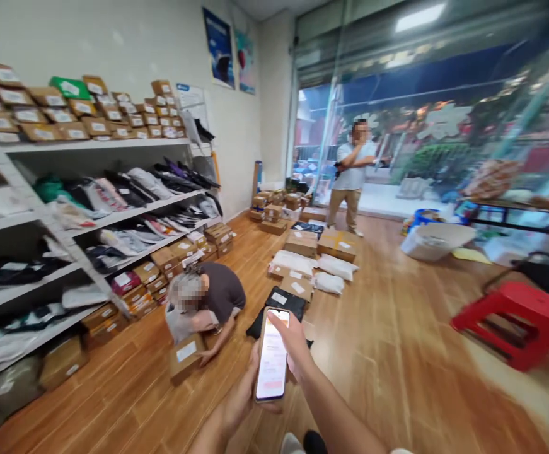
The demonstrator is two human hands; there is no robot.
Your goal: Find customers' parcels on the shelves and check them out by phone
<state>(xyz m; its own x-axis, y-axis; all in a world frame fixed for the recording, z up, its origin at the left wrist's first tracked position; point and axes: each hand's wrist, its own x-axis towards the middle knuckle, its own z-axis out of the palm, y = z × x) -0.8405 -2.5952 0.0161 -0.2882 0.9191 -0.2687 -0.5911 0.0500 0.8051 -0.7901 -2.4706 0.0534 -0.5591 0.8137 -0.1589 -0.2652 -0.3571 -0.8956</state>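
Observation:
A smartphone with a lit white and pink screen sits low in the middle of the head view. My left hand grips it from below and from the left side. My right hand reaches over its top right edge, fingers touching the phone near the screen. On the wooden floor just beyond the phone lies a black parcel bag with a white label.
A person crouches at left over a cardboard box. Another person stands by the glass front. Shelves full of parcels line the left wall. Boxes and white bags lie on the floor; a red stool stands at right.

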